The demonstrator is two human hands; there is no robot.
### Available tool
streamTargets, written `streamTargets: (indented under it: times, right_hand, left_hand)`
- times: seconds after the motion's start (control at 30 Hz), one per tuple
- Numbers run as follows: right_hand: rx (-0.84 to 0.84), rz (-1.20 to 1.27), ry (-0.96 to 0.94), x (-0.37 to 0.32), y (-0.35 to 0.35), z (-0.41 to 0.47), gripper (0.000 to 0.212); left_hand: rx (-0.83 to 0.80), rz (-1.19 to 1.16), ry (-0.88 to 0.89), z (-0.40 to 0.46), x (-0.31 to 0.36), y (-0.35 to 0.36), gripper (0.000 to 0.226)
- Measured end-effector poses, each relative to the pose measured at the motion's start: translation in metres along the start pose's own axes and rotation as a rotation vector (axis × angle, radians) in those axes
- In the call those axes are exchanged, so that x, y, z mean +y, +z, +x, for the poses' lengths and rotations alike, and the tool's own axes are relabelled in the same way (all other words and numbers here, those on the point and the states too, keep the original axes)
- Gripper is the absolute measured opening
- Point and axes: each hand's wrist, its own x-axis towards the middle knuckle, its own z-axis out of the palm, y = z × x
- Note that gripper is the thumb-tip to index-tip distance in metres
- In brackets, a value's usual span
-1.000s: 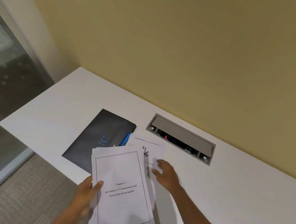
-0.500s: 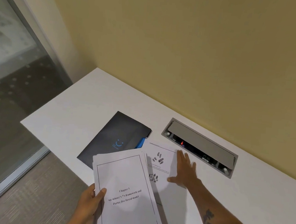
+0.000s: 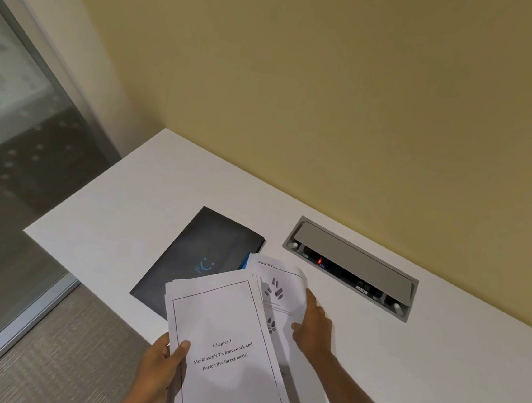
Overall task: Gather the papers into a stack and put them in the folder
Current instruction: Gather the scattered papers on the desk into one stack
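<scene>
White stack [image 3: 227, 350] in left hand [image 3: 157, 376], right hand [image 3: 312, 331] gripping sheet [image 3: 277, 287]

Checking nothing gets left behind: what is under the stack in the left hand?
The stack overlaps the dark folder's near corner and the loose sheet the right hand grips. Anything else beneath is hidden.

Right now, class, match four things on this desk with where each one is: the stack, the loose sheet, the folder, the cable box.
Things:
1. stack
2. loose sheet
3. folder
4. cable box

Places:
A. set into the desk, lid open
B. flat on the desk, partly under papers
C. held in the left hand
D. at the right hand, one edge lifting

Pairs: 1-C, 2-D, 3-B, 4-A
</scene>
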Motion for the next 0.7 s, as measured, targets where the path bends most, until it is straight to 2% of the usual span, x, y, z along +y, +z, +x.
streamTargets:
  times: [0.1,0.2,0.33,0.57,0.7]
  right_hand:
    - [-0.004,0.378,0.146,0.006,0.007,-0.013,0.059]
    - [0.004,0.492,0.199,0.012,0.003,-0.03,0.038]
    - [-0.061,0.622,0.238,0.024,-0.018,-0.05,0.037]
    - [-0.241,0.871,0.246,0.025,-0.06,-0.078,0.037]
    - [-0.342,0.984,0.171,0.009,-0.075,-0.093,0.03]
  left_hand:
    - [0.011,0.041,0.032,0.001,0.004,0.003,0.018]
    - [-0.025,0.047,0.029,0.001,0.006,0.009,0.019]
    - [-0.061,0.05,0.05,-0.007,0.016,0.022,0.02]
    - [-0.257,0.141,0.076,-0.009,0.024,0.05,0.032]
    - [-0.328,0.2,0.075,-0.017,0.034,0.062,0.024]
